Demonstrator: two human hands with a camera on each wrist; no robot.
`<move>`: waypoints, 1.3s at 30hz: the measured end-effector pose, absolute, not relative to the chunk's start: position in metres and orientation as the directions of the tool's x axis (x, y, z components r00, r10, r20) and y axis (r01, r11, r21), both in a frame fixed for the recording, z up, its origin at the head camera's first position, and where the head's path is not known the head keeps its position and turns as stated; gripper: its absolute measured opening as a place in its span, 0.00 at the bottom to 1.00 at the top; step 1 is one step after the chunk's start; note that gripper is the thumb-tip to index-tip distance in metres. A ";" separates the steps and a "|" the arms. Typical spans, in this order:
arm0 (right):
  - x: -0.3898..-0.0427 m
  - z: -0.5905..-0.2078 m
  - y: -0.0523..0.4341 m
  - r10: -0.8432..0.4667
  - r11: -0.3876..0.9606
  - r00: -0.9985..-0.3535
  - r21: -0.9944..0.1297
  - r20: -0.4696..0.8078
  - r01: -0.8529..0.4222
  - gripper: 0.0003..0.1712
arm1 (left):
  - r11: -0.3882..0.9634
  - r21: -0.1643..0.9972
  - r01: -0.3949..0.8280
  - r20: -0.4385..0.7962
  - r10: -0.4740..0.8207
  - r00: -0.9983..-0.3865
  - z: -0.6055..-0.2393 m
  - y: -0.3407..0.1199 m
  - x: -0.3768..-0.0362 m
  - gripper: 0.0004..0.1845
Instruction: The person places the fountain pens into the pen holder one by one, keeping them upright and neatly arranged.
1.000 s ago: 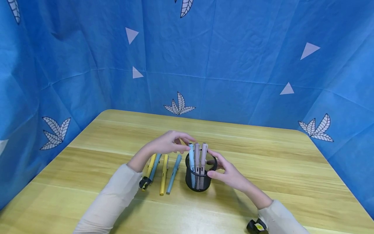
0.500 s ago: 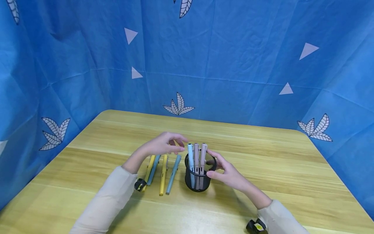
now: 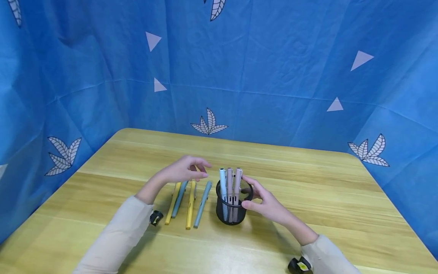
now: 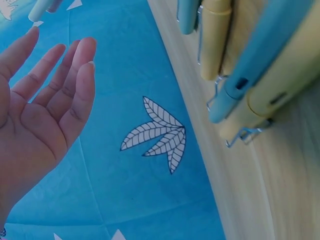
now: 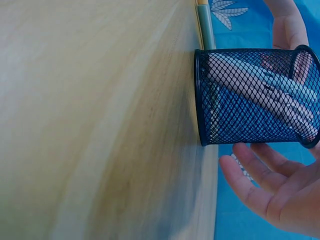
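A black mesh pen holder [image 3: 242, 214] stands upright on the table, with a light blue pen [image 3: 222, 180] and two mauve pens [image 3: 229, 182] leaning in it. My right hand [image 3: 267, 203] holds the holder's right side, thumb at the front of the rim and fingers behind. In the right wrist view, several fingers of that hand [image 5: 285, 187] extend beside the mesh wall [image 5: 250, 120]. My left hand [image 3: 186, 169] hovers above the loose pens, fingers loosely bent and nothing in them. The left wrist view shows its palm [image 4: 40, 130] bare.
Left of the holder lie two yellow pens [image 3: 190, 207] and two teal pens [image 3: 203, 205], roughly side by side. The wooden table [image 3: 325, 198] ends at a blue patterned cloth [image 3: 273, 76] at the back and sides.
My left hand has drawn back to the left, away from the light blue pen's top, and now hovers over the loose pens. The right hand and the holder stay in place.
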State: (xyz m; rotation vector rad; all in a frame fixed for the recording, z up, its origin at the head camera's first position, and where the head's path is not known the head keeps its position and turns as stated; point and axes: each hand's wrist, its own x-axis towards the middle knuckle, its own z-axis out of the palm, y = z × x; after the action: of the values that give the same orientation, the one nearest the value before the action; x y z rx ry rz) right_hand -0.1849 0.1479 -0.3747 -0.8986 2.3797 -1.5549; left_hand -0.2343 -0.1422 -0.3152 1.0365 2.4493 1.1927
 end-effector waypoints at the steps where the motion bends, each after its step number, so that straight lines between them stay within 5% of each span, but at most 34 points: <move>1: -0.185 -0.375 0.148 -0.560 0.283 -0.808 -0.873 0.185 -0.396 0.40 | 0.423 0.760 0.494 0.096 0.678 -0.728 -0.316 -0.143 -0.235 0.18; 39: -0.185 -0.375 0.148 -0.560 0.278 -0.807 -0.876 0.187 -0.395 0.40 | 0.548 0.761 0.347 0.004 0.531 -0.847 -0.345 -0.196 -0.237 0.18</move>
State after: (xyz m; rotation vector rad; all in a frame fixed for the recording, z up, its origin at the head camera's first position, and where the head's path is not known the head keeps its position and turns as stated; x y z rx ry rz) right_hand -0.1850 0.1477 -0.3748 -0.8979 2.3806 -1.5577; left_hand -0.2369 -0.1958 -0.3452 0.7379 2.5579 1.1822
